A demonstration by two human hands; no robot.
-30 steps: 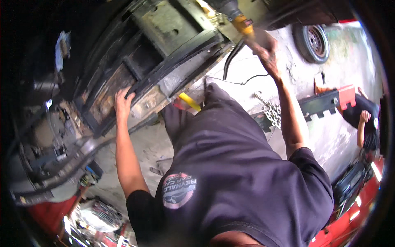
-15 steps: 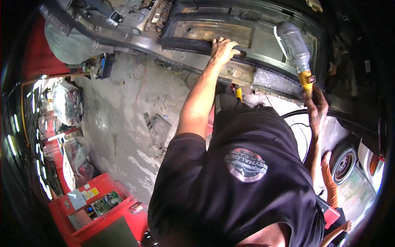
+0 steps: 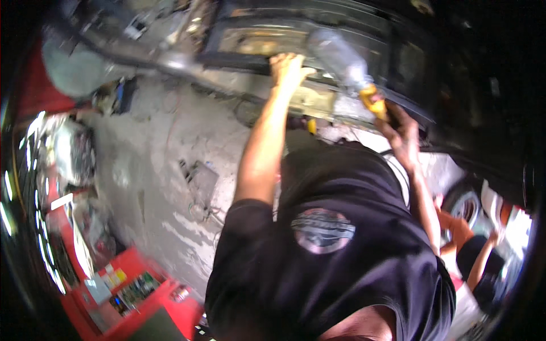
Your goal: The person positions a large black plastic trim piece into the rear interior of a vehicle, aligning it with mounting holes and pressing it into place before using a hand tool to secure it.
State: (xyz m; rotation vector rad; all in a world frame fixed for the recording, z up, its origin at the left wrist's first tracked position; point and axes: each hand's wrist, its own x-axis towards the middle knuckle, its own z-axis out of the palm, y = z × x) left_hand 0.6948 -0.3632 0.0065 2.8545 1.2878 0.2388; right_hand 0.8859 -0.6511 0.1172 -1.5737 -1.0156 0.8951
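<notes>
My left hand (image 3: 287, 71) lies at the near edge of a black-framed vehicle panel (image 3: 239, 60). Its fingers curl over the rim, with the thumb out to the right. In my right hand (image 3: 402, 136) is a yellow-handled tool (image 3: 373, 101), gripped by its lower end. A clear plastic bottle (image 3: 336, 55) is fixed to the tool's far end and slants up and left across the panel. Motion blur hides the bottle's contents and the tool's exact kind.
A red cabinet (image 3: 149, 263) with exposed electronics stands at lower left. Flat grey equipment (image 3: 203, 181) lies on the concrete floor (image 3: 142, 153). At right, another person (image 3: 483, 258) is near a wheel (image 3: 463, 204). A covered vehicle (image 3: 74, 150) stands far left.
The yellow-handled tool and bottle have swung left and tilted over the panel, carried by my right hand. My left hand stays on the rim. The whole view has shifted somewhat.
</notes>
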